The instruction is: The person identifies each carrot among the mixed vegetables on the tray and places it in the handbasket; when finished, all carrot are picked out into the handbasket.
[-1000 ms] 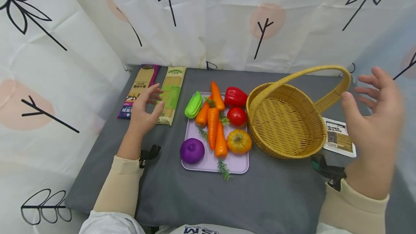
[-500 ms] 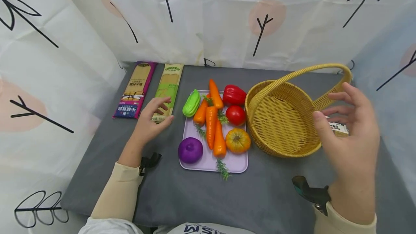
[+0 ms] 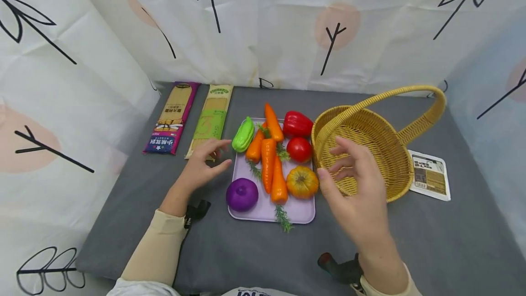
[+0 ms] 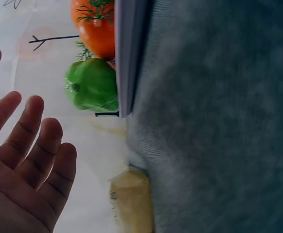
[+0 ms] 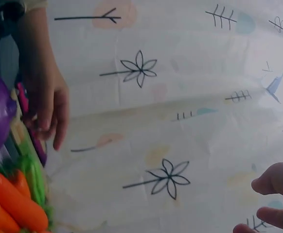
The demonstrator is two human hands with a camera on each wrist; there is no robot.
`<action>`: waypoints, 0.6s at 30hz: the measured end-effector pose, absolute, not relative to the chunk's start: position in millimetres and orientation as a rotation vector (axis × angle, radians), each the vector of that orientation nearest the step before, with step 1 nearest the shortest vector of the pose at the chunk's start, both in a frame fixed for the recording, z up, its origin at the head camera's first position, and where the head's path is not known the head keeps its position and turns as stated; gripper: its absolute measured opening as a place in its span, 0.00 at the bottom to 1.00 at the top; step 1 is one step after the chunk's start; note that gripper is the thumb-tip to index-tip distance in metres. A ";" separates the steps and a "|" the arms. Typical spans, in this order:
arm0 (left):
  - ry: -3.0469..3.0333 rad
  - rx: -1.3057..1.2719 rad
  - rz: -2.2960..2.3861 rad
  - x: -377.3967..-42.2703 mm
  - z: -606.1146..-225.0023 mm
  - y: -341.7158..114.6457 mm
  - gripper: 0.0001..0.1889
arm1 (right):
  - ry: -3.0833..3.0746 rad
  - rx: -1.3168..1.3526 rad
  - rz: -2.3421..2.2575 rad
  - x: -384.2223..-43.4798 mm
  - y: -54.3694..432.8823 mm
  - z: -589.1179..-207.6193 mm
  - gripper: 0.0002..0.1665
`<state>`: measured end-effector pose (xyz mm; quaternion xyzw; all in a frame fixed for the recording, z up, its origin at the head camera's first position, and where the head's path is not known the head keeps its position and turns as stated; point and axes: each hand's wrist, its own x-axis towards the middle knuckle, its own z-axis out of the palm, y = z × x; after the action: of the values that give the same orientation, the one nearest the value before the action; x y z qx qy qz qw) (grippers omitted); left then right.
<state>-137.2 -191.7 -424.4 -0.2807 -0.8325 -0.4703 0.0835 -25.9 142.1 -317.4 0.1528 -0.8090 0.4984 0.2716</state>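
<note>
My left hand (image 3: pixel 201 168) hovers with loosely bent fingers just left of a lilac tray (image 3: pixel 263 214), near the green vegetable (image 3: pixel 243 134) on its corner. In the left wrist view its fingers (image 4: pixel 39 141) are spread and hold nothing. My right hand (image 3: pixel 359 191) hangs over the front left of a yellow wicker basket (image 3: pixel 402 168), thumb and fingers apart and bare. On the tray lie several carrots (image 3: pixel 269 159), a red bell pepper (image 3: pixel 297 124), a tomato (image 3: pixel 299 149), a small orange pumpkin (image 3: pixel 302 182) and a round purple vegetable (image 3: pixel 242 194).
A purple-edged pasta packet (image 3: pixel 171 118) and a green one (image 3: pixel 210 120) lie at the back left. A white-edged packet (image 3: pixel 429 175) lies right of the basket, whose tall handle (image 3: pixel 427 104) arches up. A patterned cloth wall (image 3: pixel 283 35) stands behind the grey table (image 3: pixel 263 255).
My right hand has swung left from beyond the basket's right side to over its front left. My left hand has moved right and nearer, from the pasta packets towards the tray.
</note>
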 end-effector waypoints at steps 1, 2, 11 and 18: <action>-2.503 -0.828 -1.414 -138.5 -428.8 -192.2 0.24 | -2.211 0.412 1.332 -26.0 136.3 -320.3 0.38; -2.517 -0.812 -1.430 -140.2 -434.4 -193.4 0.24 | -2.242 0.412 1.321 -26.6 130.6 -323.9 0.37; -2.561 -0.734 -1.620 -154.6 -470.8 -204.1 0.17 | -2.417 0.369 1.165 -55.7 83.0 -378.3 0.25; -2.679 -0.787 -1.335 -159.5 -484.2 -205.2 0.16 | -2.707 0.212 0.937 -67.1 54.8 -408.8 0.31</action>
<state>-159.5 -205.2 -484.2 -0.2541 -0.8654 -0.4313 0.0232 -67.1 54.8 -408.8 0.0732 -0.9338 0.3234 0.1343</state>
